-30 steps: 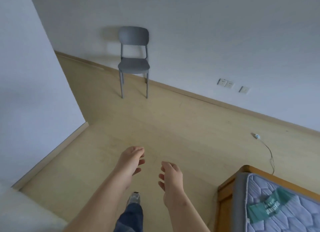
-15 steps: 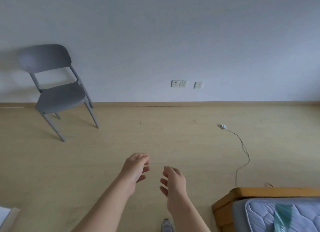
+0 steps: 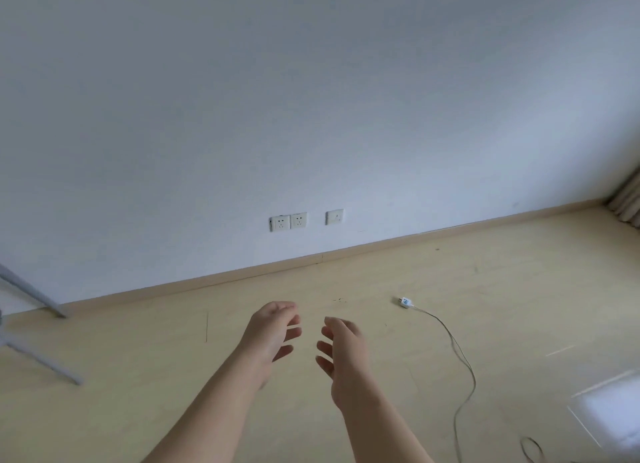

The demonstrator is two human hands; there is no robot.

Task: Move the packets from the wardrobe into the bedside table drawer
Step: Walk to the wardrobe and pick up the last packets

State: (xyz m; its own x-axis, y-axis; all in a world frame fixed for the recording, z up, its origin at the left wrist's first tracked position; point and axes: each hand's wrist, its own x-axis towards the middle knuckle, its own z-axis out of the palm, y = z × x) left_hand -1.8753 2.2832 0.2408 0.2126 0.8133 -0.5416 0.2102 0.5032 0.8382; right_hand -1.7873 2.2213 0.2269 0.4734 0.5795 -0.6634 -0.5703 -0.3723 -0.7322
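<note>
Two empty hands, left hand [image 3: 268,334] and right hand [image 3: 344,350], float above the floor [image 3: 485,272] near a white plug [image 3: 404,302].

Both bare forearms reach forward; the left hand [image 3: 272,334] and right hand [image 3: 344,350] hang loosely curled, palms facing, holding nothing.

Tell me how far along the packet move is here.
Nothing shows as done: no packet, wardrobe or drawer is in view. The left hand and right hand hold nothing, fingers relaxed, above the floor. So fetching and stowing packets apparently all remain.
</note>
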